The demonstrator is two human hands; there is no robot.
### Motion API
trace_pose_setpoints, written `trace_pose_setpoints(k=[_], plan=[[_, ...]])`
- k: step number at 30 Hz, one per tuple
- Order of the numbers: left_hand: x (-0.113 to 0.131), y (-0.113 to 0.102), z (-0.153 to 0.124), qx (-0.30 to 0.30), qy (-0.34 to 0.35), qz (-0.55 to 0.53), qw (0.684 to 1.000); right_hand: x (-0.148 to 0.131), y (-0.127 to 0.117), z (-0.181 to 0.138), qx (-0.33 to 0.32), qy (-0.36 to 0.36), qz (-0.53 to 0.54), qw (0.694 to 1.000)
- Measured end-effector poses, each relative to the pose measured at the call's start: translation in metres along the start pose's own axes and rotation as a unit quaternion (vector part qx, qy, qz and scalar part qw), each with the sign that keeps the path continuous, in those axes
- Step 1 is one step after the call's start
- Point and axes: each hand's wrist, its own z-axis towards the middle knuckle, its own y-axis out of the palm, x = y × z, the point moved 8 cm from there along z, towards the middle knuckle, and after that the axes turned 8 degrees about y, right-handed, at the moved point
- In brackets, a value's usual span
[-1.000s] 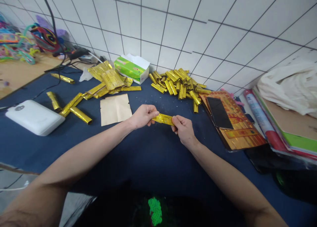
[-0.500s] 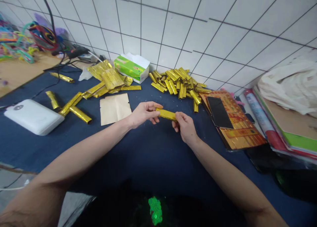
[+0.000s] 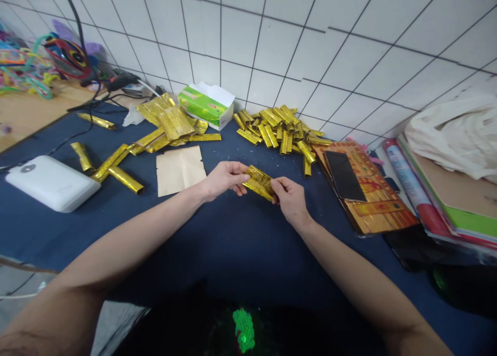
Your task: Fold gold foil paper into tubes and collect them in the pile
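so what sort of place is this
Probably a home or small-workshop craft table: a pile of folded gold pieces, a gold strip held in both hands, and colourful fuzzy craft stems at the far left.

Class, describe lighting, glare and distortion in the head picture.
Head view centre: the gold foil piece catches glints; lower head view: the blue tabletop darkens toward its near edge; upper head view: the gridded wall appears stretched, lines splaying upward.
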Motion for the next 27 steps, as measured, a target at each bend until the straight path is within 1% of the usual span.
trace_pose_setpoints(k=[1, 3, 5, 7, 8, 10, 11, 13, 15, 17, 22, 24, 25, 27], plan=[[-0.001, -0.001, 0.0, 0.005, 0.0, 0.009, 1.0, -0.001, 0.0, 0.0, 0.003, -0.004, 0.003, 1.0], [-0.001, -0.003, 0.0, 0.025, 0.0, 0.024, 0.999, -0.008, -0.005, -0.003, 0.035, -0.037, 0.002, 0.999], [-0.002, -0.006, 0.0, 0.054, -0.004, 0.032, 0.998, -0.023, -0.013, -0.01, 0.09, -0.114, -0.037, 0.989], [-0.003, -0.009, 0.0, 0.083, -0.014, 0.041, 0.996, -0.042, -0.015, -0.023, 0.127, -0.215, -0.114, 0.962], [-0.004, -0.01, -0.001, 0.095, -0.019, 0.045, 0.994, -0.049, -0.012, -0.03, 0.128, -0.26, -0.158, 0.944], [-0.005, -0.012, -0.001, 0.112, -0.028, 0.051, 0.992, -0.058, 0.0, -0.04, 0.103, -0.324, -0.24, 0.909], [-0.006, -0.013, -0.001, 0.118, -0.03, 0.052, 0.991, -0.059, 0.006, -0.043, 0.087, -0.34, -0.278, 0.894], [-0.008, -0.013, -0.002, 0.124, -0.035, 0.054, 0.99, -0.057, 0.017, -0.044, 0.061, -0.354, -0.346, 0.867], [-0.011, -0.013, -0.002, 0.122, -0.045, 0.059, 0.99, -0.052, 0.024, -0.043, 0.046, -0.353, -0.397, 0.846], [-0.014, -0.012, -0.003, 0.116, -0.056, 0.068, 0.989, -0.047, 0.028, -0.04, 0.033, -0.348, -0.428, 0.834], [-0.017, -0.01, -0.004, 0.087, -0.094, 0.11, 0.986, -0.04, 0.034, -0.037, 0.017, -0.352, -0.465, 0.812], [-0.014, -0.014, -0.005, 0.082, -0.105, 0.167, 0.977, -0.039, 0.036, -0.037, 0.016, -0.354, -0.474, 0.806], [-0.009, -0.018, -0.005, 0.092, -0.095, 0.216, 0.967, -0.039, 0.036, -0.037, 0.017, -0.354, -0.476, 0.805], [0.011, -0.029, -0.008, 0.142, -0.03, 0.337, 0.93, -0.039, 0.036, -0.036, 0.019, -0.352, -0.476, 0.805]])
